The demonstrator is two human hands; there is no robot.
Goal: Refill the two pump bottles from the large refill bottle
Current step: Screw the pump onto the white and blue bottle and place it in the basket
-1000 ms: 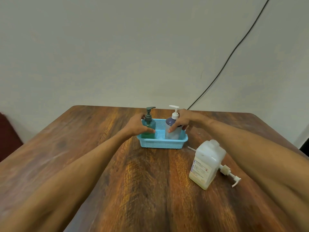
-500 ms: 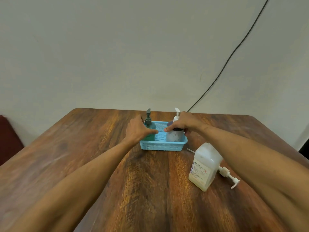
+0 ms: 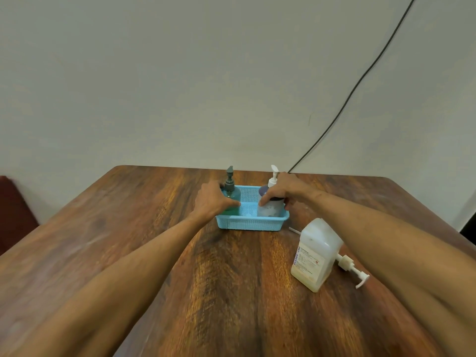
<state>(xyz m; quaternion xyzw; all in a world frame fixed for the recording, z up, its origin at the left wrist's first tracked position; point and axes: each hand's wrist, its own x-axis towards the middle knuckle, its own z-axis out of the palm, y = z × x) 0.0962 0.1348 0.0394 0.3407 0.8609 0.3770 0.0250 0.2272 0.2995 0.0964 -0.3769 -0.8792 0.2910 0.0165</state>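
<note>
A light blue mesh basket [image 3: 251, 222] stands near the far middle of the wooden table. In its left end stands a green pump bottle [image 3: 231, 193] with a dark pump; my left hand [image 3: 212, 202] grips its body. In the right end stands a pale bottle with a purple top and white pump [image 3: 269, 208]; my right hand [image 3: 286, 189] grips it around the shoulder. The large white refill bottle [image 3: 315, 253] stands to the right, nearer me, apart from both hands. A loose white pump head [image 3: 354, 270] lies beside it.
The table [image 3: 231, 292] is brown wood, its far edge against a pale wall. A black cable [image 3: 360, 81] runs down the wall to the table's back edge. A dark red seat [image 3: 14, 210] shows at the far left.
The view has tilted up slightly. Both bottles were raised and have come down into the basket, with both hands still holding them.
</note>
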